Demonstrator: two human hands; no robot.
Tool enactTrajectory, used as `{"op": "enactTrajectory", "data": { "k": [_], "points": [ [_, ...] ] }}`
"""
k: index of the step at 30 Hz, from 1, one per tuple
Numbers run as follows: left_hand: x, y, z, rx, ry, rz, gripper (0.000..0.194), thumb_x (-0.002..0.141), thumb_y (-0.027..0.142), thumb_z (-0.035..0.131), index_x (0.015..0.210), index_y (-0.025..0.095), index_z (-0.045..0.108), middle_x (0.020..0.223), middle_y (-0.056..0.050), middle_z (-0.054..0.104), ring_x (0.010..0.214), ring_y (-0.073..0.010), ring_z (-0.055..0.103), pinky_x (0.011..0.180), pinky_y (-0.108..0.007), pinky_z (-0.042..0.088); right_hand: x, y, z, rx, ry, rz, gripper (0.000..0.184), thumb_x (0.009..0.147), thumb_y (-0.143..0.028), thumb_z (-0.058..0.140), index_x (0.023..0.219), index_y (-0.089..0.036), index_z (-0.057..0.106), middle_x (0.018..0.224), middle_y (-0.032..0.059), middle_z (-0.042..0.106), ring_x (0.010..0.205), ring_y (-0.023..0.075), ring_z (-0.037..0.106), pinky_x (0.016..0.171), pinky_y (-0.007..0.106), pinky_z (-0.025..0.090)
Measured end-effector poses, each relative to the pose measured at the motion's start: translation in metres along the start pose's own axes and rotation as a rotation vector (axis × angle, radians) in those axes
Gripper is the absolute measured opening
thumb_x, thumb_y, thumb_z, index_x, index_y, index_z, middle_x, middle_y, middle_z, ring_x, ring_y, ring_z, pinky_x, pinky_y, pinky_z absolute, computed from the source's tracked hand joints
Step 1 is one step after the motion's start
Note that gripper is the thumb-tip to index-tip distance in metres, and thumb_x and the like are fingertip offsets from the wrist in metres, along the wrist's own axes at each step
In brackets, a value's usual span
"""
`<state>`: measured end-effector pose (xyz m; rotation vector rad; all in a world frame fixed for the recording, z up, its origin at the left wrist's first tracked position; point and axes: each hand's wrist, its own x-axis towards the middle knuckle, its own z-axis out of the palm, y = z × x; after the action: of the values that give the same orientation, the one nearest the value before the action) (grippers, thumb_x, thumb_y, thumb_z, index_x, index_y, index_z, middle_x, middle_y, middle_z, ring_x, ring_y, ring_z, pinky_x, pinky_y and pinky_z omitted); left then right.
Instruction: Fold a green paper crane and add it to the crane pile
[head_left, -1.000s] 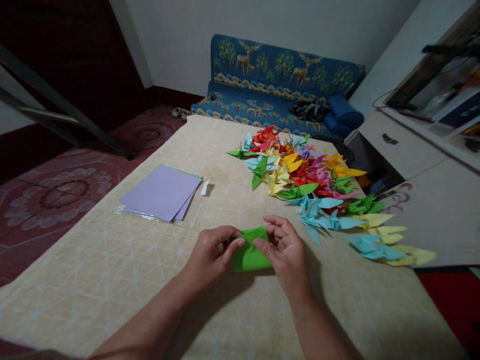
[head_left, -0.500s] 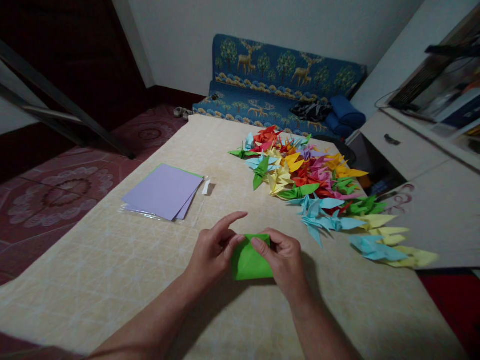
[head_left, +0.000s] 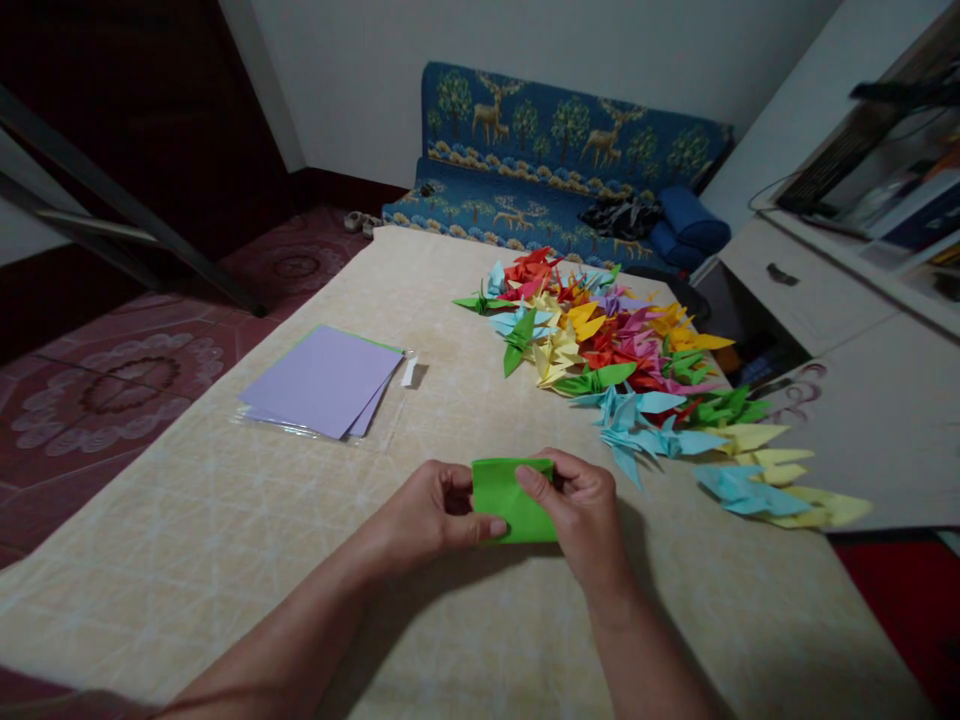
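A green sheet of origami paper [head_left: 513, 500], folded to a small near-square, is held between my two hands just above the table. My left hand [head_left: 439, 515] grips its left side, the thumb lying across the lower left corner and the fingers behind the paper. At the upper right, my right hand [head_left: 581, 510] pinches the paper, thumb on the front and fingers curled behind. The fingertips behind the paper are hidden. Beyond my right hand lies a heap of folded paper cranes [head_left: 607, 345] in red, yellow, green, blue, pink and orange.
A stack of purple paper [head_left: 322, 380] on a clear plastic wrapper lies at the left of the cloth-covered table [head_left: 300, 540], beside a small white scrap [head_left: 409, 371]. Behind the table stands a blue sofa [head_left: 510, 180]. A white cabinet [head_left: 885, 430] is on the right, a ladder [head_left: 135, 200] on the left.
My left thumb and fingers have closed onto the paper's lower left side. The triangular fold at its top edge no longer shows; its front now looks flat. My right hand keeps its pinch.
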<state>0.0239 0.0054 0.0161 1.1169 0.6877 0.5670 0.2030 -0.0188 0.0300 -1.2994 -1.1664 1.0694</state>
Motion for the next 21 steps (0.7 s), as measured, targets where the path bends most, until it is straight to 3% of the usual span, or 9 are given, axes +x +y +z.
{"op": "enactTrajectory", "data": {
  "k": [3, 5, 7, 10, 13, 17, 21],
  "points": [
    [0.002, 0.001, 0.001, 0.074, 0.178, 0.162, 0.028, 0.073, 0.03, 0.077, 0.092, 0.011, 0.069, 0.079, -0.007, 0.07, 0.066, -0.0145, 0.064, 0.061, -0.025, 0.05, 0.002, 0.004, -0.002, 0.004, 0.068, -0.042, 0.022, 0.075, -0.034, 0.073, 0.066, -0.017, 0.063, 0.058, -0.0028, 0.051, 0.053, 0.0104, 0.046, 0.046, 0.02, 0.038],
    [0.002, 0.003, 0.001, 0.21, 0.397, 0.356, 0.029, 0.073, 0.025, 0.078, 0.096, 0.013, 0.066, 0.081, -0.006, 0.069, 0.067, -0.0138, 0.064, 0.06, -0.024, 0.051, 0.003, 0.006, -0.004, -0.001, 0.098, -0.064, 0.017, 0.073, -0.031, 0.075, 0.071, -0.017, 0.066, 0.061, -0.0017, 0.057, 0.055, 0.0117, 0.051, 0.048, 0.02, 0.042],
    [0.0, 0.006, 0.001, 0.39, 0.533, 0.569, 0.027, 0.073, 0.019, 0.078, 0.095, 0.015, 0.064, 0.083, -0.005, 0.068, 0.068, -0.0127, 0.064, 0.059, -0.023, 0.052, 0.005, 0.007, -0.005, -0.003, 0.105, -0.089, 0.012, 0.071, -0.026, 0.076, 0.073, -0.017, 0.069, 0.064, -0.0003, 0.063, 0.058, 0.0133, 0.056, 0.052, 0.022, 0.046],
    [-0.004, 0.011, 0.002, 0.584, 0.519, 0.816, 0.02, 0.074, 0.01, 0.076, 0.089, 0.015, 0.063, 0.083, -0.005, 0.068, 0.072, -0.0133, 0.064, 0.061, -0.023, 0.053, 0.008, 0.007, -0.006, 0.019, 0.105, -0.141, 0.006, 0.069, -0.018, 0.075, 0.074, -0.018, 0.071, 0.067, -0.0001, 0.068, 0.063, 0.0142, 0.061, 0.057, 0.022, 0.05],
    [-0.007, 0.015, 0.003, 0.683, 0.503, 0.962, 0.019, 0.074, 0.005, 0.074, 0.085, 0.015, 0.062, 0.082, -0.005, 0.068, 0.076, -0.0149, 0.064, 0.065, -0.025, 0.054, 0.008, 0.006, -0.007, 0.062, 0.103, -0.211, 0.011, 0.067, -0.012, 0.075, 0.073, -0.02, 0.071, 0.07, -0.0006, 0.07, 0.066, 0.014, 0.064, 0.06, 0.022, 0.052],
    [-0.008, 0.016, 0.004, 0.777, 0.548, 1.041, 0.018, 0.076, 0.002, 0.071, 0.086, 0.016, 0.065, 0.085, -0.005, 0.068, 0.076, -0.0141, 0.065, 0.067, -0.025, 0.055, 0.007, 0.007, -0.009, 0.094, 0.071, -0.32, 0.016, 0.069, -0.007, 0.074, 0.073, -0.023, 0.071, 0.077, 0.0011, 0.073, 0.075, 0.0166, 0.067, 0.069, 0.027, 0.056],
    [-0.008, 0.013, 0.002, 0.826, 0.578, 1.091, 0.02, 0.076, 0.003, 0.071, 0.088, 0.018, 0.068, 0.087, -0.005, 0.067, 0.074, -0.013, 0.065, 0.062, -0.023, 0.054, 0.007, 0.008, -0.009, 0.114, 0.051, -0.362, 0.017, 0.072, -0.007, 0.072, 0.075, -0.024, 0.072, 0.08, 0.002, 0.074, 0.076, 0.0171, 0.068, 0.068, 0.028, 0.056]
  ]
}}
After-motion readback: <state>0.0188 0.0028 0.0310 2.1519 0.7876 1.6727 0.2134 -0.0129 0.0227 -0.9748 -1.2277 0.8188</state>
